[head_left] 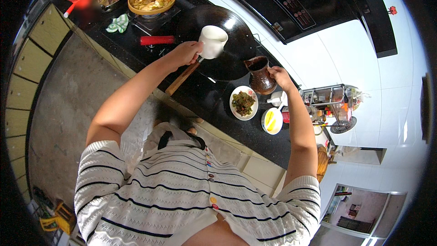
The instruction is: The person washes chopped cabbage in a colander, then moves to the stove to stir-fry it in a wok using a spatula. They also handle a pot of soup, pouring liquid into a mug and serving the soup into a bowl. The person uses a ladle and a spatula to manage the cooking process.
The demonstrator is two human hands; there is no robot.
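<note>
Left hand [189, 53] clasping white cup [212, 44] to its right, right hand [281, 77] clasping brown jug [261, 80] to its left

Bright kitchen on my feed, fisheye curve all round, black at the corners.
I see the wall tiles [318, 59] glow palest on the right, while the range hood [291, 2] sinks into darkness. Hard glints sit on the wok [241, 41]; the white cup [210, 48] nearly washes out. Shadow pools on the floor [77, 86] beside the counter, cabinet fronts [22, 61] bow at left, and a reddish patch [86, 11] is smeared.
</note>
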